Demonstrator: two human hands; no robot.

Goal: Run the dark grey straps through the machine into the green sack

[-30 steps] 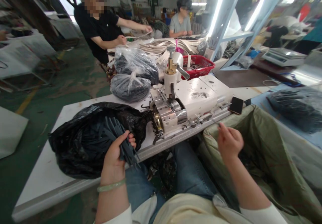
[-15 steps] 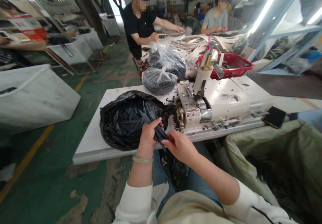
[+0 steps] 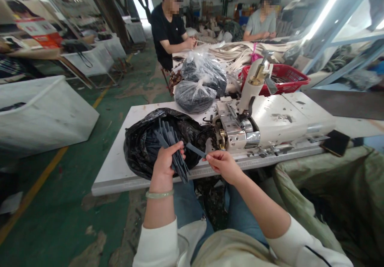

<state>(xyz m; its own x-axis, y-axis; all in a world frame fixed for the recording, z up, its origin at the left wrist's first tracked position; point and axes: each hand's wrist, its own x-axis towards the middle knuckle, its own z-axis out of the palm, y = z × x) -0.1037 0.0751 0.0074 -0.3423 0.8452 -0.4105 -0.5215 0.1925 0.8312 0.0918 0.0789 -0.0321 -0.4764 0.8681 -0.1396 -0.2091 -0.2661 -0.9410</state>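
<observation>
My left hand (image 3: 166, 157) is wrapped round a bundle of dark blue-grey strips (image 3: 169, 133), which stick out above and below the fist. Between the thumb and fingers of my right hand (image 3: 222, 165) is one single strip (image 3: 196, 151), pointing up and left, apart from the bundle. Behind my left hand lies a black plastic bag (image 3: 139, 127) with its mouth open and more dark strips inside. To the right of the bag stands a white machine (image 3: 235, 127) with metal rollers and a raised arm.
Tied clear bags (image 3: 196, 95) of dark pieces sit behind the machine, near a red basket (image 3: 288, 87). A black phone-like slab (image 3: 335, 142) lies at the table's right edge. A green sack (image 3: 297, 167) stands at my right, a white bin (image 3: 48, 115) at far left. Two people sit beyond.
My right hand has drawn one strip away from the bundle, to the right. My left hand has shifted slightly left with the bundle. The near co-worker's hands have come together.
</observation>
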